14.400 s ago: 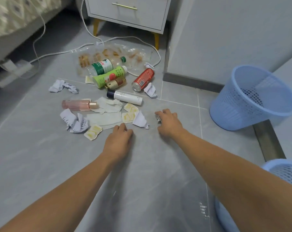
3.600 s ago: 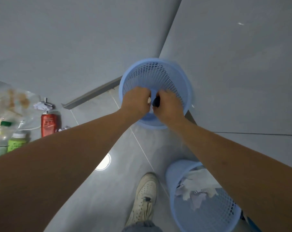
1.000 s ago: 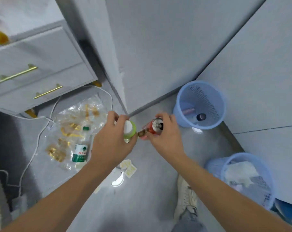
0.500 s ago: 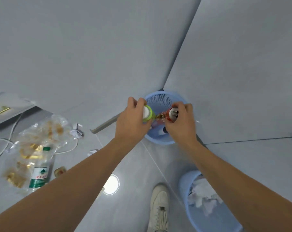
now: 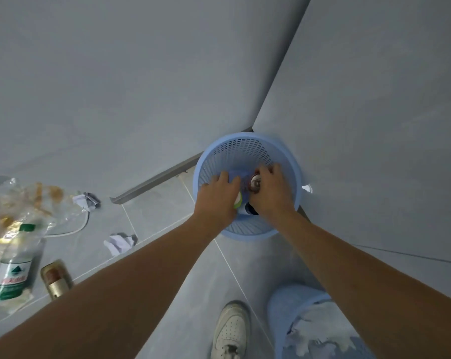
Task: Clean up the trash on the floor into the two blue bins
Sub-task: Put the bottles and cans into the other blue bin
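Head view, item by item:

- Far bin: blue mesh, set in the corner where the two walls meet; open top faces the camera. Both hands are lowered inside its rim.
- Left hand: fingers curled round a green bottle, of which only the pale cap end shows at the thumb side.
- Right hand: fingers wrapped round a red can; its silver top points up, just beside the left hand's bottle.
- Dark-capped bottle: already lying at the bin's bottom, below the two hands.
- Near bin: blue, at lower right, holding crumpled white paper.
- Trash left on the floor: water bottle lying on a clear plastic bag; gold can just beside it; paper scrap and a second paper wad nearer the wall; a small white scrap beside the far bin.
- White cable by the bag; white shoe at bottom centre.

Step in hand, as judged: dropping bottle and can into the far bin. To do it well, keep both items well below the rim before loosening the fingers, release one after the other so they do not knock each other out, and avoid pushing the light bin's wall, which could tip it. Roughly half the pile seems cleared
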